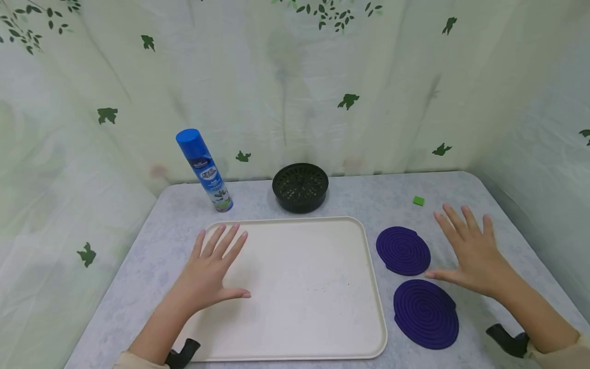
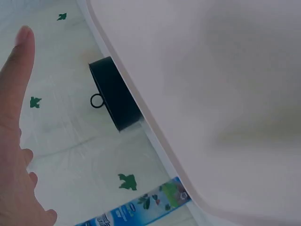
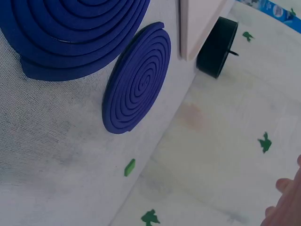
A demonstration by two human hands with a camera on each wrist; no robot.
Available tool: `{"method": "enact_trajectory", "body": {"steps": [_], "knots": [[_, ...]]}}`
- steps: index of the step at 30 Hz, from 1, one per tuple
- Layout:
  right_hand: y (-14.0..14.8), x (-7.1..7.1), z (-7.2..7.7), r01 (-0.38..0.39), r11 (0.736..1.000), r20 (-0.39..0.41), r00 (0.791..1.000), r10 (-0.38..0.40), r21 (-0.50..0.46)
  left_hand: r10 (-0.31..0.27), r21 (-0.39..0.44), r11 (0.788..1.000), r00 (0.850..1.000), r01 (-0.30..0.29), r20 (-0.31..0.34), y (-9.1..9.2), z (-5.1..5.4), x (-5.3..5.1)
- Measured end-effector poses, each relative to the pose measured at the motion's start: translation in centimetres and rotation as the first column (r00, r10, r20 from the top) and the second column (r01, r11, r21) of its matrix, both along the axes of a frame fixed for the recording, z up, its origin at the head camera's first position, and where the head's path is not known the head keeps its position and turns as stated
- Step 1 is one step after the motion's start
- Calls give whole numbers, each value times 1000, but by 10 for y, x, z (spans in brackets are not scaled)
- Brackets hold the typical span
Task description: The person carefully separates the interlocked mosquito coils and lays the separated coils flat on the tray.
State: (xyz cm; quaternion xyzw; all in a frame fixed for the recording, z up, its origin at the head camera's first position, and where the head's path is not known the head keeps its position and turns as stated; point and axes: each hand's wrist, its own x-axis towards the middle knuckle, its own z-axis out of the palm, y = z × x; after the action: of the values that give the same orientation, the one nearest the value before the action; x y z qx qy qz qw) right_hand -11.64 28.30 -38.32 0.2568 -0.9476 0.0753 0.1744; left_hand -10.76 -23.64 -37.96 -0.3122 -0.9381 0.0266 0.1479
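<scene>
My left hand (image 1: 208,277) hovers with spread fingers over the left side of a white tray (image 1: 295,307) and holds nothing. On the right, my right hand (image 1: 477,259) is also spread and holding nothing, beside two flat purple spiral coils. The upper coil (image 1: 403,251) and the lower coil (image 1: 426,314) lie right of the tray, one below the other. In the left wrist view, part of the left hand (image 2: 16,122) shows at the left edge. Only a bit of the right hand (image 3: 287,202) appears in the right wrist view.
Behind the tray stands a round black metal container (image 1: 300,188) with a slotted top and a small ring on its side. A blue spray can (image 1: 205,171) stands to its left. A small green block (image 1: 418,201) lies behind the coils. A leaf-patterned curtain (image 1: 295,102) encloses the table.
</scene>
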Motion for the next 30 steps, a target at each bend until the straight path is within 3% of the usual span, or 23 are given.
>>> {"method": "enact_trajectory", "body": {"steps": [6,10,14,18,24,30], "knots": [[3,-9,-9,-66,985,19,997,70,-159,-118,96,988,992,122,-45,32,0,-9],[3,-16,-17,-75,960,83,991,101,-269,-183,157,969,981,192,-71,60,-4,-14],[4,-21,-29,-22,936,190,977,95,-351,-235,211,946,969,246,-77,92,-9,-20],[4,-25,-42,49,912,306,948,85,-407,-282,257,920,955,295,-87,121,-18,-26],[6,-32,-62,153,889,463,883,73,-432,-301,318,897,951,306,-67,156,-33,-35],[8,-34,-81,227,902,544,839,11,-368,-265,351,907,963,232,48,189,-45,-38]]}}
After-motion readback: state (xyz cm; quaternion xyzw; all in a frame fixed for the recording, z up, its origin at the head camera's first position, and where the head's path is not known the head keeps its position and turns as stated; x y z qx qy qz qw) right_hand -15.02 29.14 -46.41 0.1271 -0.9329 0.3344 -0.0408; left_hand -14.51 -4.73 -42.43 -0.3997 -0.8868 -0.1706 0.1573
